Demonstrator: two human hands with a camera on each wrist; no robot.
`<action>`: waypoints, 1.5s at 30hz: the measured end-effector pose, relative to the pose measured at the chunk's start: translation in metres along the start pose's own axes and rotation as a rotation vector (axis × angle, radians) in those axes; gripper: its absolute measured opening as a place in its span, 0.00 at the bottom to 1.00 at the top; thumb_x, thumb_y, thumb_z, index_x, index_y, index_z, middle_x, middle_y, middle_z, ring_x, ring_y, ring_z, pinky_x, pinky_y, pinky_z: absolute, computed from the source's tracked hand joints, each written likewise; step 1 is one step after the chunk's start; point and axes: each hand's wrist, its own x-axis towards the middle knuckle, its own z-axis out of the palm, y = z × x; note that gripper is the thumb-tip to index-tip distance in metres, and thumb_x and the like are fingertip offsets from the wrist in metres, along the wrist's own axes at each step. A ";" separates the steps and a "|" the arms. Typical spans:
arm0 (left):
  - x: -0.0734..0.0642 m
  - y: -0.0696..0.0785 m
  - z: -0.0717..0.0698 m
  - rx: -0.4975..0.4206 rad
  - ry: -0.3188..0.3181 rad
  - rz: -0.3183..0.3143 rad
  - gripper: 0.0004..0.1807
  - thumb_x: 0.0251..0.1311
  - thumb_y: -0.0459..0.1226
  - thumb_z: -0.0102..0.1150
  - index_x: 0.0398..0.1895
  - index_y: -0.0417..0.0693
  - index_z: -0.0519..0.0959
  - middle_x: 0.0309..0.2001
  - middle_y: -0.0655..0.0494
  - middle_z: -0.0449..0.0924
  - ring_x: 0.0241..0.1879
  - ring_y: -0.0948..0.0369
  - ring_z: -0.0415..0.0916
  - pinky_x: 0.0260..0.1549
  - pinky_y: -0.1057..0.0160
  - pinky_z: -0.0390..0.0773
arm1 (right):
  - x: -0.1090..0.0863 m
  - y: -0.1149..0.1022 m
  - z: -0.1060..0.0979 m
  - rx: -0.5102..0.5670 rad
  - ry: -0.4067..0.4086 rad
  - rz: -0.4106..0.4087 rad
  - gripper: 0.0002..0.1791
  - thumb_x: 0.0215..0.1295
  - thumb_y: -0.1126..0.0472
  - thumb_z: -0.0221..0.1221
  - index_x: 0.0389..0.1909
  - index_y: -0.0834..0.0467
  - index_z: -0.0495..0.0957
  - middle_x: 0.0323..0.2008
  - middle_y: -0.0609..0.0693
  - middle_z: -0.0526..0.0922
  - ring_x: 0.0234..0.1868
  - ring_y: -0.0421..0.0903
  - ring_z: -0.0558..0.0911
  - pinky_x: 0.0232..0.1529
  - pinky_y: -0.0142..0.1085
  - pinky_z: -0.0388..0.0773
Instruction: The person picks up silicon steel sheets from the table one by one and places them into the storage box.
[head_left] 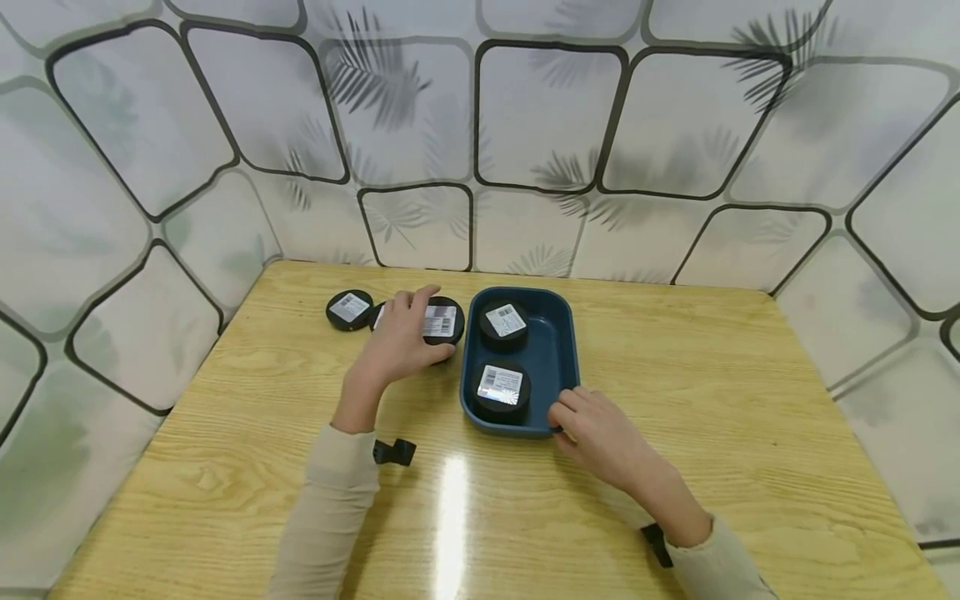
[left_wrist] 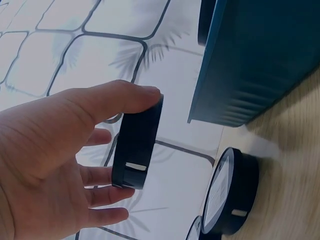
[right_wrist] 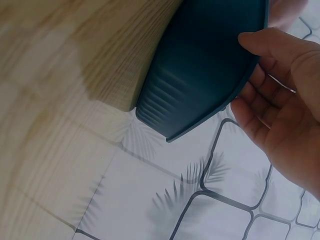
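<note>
My left hand (head_left: 397,342) holds a flat round black container (head_left: 442,322) by its edges, thumb on one side and fingers on the other. In the left wrist view this container (left_wrist: 137,145) is raised off the table, with a small pale mark on its side. My right hand (head_left: 600,437) pinches the near right corner of a blue tray (head_left: 521,431), thumb on the outer wall in the right wrist view. Inside the tray's left half lie two more black containers, one far (head_left: 505,322) and one near (head_left: 501,387), their white barcode labels facing up.
Left of the tray, a labelled black container (head_left: 349,309) lies on the wooden table (head_left: 675,358). Another beside it is mostly hidden by my left hand. A patterned wall covering (head_left: 547,117) rises behind the table's far edge.
</note>
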 end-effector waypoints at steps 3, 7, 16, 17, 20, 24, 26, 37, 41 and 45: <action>0.004 0.004 0.002 -0.018 0.009 0.013 0.51 0.53 0.51 0.70 0.77 0.51 0.54 0.66 0.33 0.59 0.63 0.40 0.61 0.55 0.39 0.71 | 0.000 0.001 -0.001 -0.004 0.004 0.000 0.14 0.48 0.66 0.74 0.28 0.53 0.77 0.29 0.44 0.75 0.31 0.43 0.72 0.32 0.36 0.72; 0.009 0.008 0.006 -0.015 0.016 0.040 0.51 0.53 0.51 0.71 0.77 0.50 0.54 0.65 0.33 0.60 0.61 0.39 0.62 0.54 0.39 0.72 | -0.001 0.001 -0.001 -0.009 0.008 0.002 0.14 0.48 0.66 0.74 0.28 0.53 0.77 0.29 0.45 0.76 0.31 0.43 0.73 0.32 0.36 0.72; 0.020 0.017 0.018 -0.038 0.016 0.065 0.51 0.51 0.51 0.72 0.76 0.50 0.56 0.66 0.33 0.61 0.62 0.38 0.63 0.56 0.38 0.69 | -0.003 0.002 -0.002 -0.019 -0.009 0.013 0.14 0.49 0.65 0.74 0.29 0.52 0.77 0.30 0.44 0.76 0.32 0.43 0.73 0.33 0.36 0.73; 0.021 0.018 0.019 -0.040 0.016 0.068 0.51 0.51 0.51 0.72 0.76 0.50 0.56 0.66 0.33 0.61 0.62 0.38 0.63 0.56 0.38 0.70 | -0.003 0.002 -0.002 -0.018 -0.011 0.013 0.14 0.49 0.65 0.74 0.29 0.52 0.77 0.30 0.45 0.76 0.32 0.43 0.73 0.33 0.37 0.73; 0.024 0.021 0.023 -0.056 0.016 0.072 0.51 0.51 0.50 0.72 0.76 0.51 0.56 0.65 0.34 0.61 0.61 0.38 0.63 0.55 0.39 0.71 | -0.003 0.002 -0.002 -0.020 -0.022 0.015 0.14 0.49 0.65 0.74 0.29 0.52 0.77 0.30 0.45 0.76 0.32 0.43 0.73 0.33 0.37 0.73; 0.028 0.024 0.029 -0.064 0.017 0.083 0.51 0.51 0.49 0.72 0.76 0.50 0.56 0.64 0.34 0.61 0.60 0.39 0.63 0.55 0.40 0.71 | -0.002 0.002 -0.002 -0.024 -0.033 0.019 0.14 0.49 0.64 0.74 0.29 0.52 0.77 0.30 0.44 0.75 0.32 0.43 0.73 0.34 0.37 0.73; 0.029 0.025 0.031 -0.061 0.013 0.084 0.51 0.51 0.49 0.72 0.76 0.50 0.56 0.65 0.34 0.61 0.59 0.39 0.63 0.56 0.41 0.70 | -0.002 0.001 -0.002 -0.021 -0.036 0.020 0.14 0.49 0.64 0.74 0.29 0.52 0.77 0.30 0.45 0.76 0.32 0.43 0.73 0.34 0.37 0.73; 0.037 0.033 0.040 -0.051 0.015 0.089 0.51 0.52 0.50 0.71 0.77 0.51 0.55 0.66 0.36 0.61 0.58 0.41 0.64 0.52 0.41 0.73 | 0.000 -0.002 -0.004 -0.013 -0.061 0.035 0.13 0.52 0.63 0.73 0.30 0.52 0.77 0.31 0.44 0.76 0.34 0.43 0.73 0.36 0.37 0.74; 0.038 0.035 0.043 -0.064 0.032 0.088 0.50 0.52 0.51 0.71 0.76 0.51 0.56 0.66 0.37 0.61 0.59 0.42 0.64 0.54 0.41 0.72 | -0.001 -0.002 -0.002 -0.016 -0.055 0.030 0.13 0.51 0.63 0.73 0.30 0.52 0.77 0.31 0.44 0.76 0.33 0.43 0.73 0.35 0.37 0.73; 0.042 0.038 0.047 -0.053 0.033 0.092 0.49 0.53 0.51 0.71 0.76 0.52 0.56 0.67 0.38 0.61 0.60 0.42 0.64 0.56 0.42 0.71 | -0.002 -0.001 -0.003 -0.027 -0.064 0.039 0.13 0.52 0.63 0.73 0.30 0.52 0.77 0.31 0.44 0.75 0.33 0.43 0.73 0.36 0.37 0.73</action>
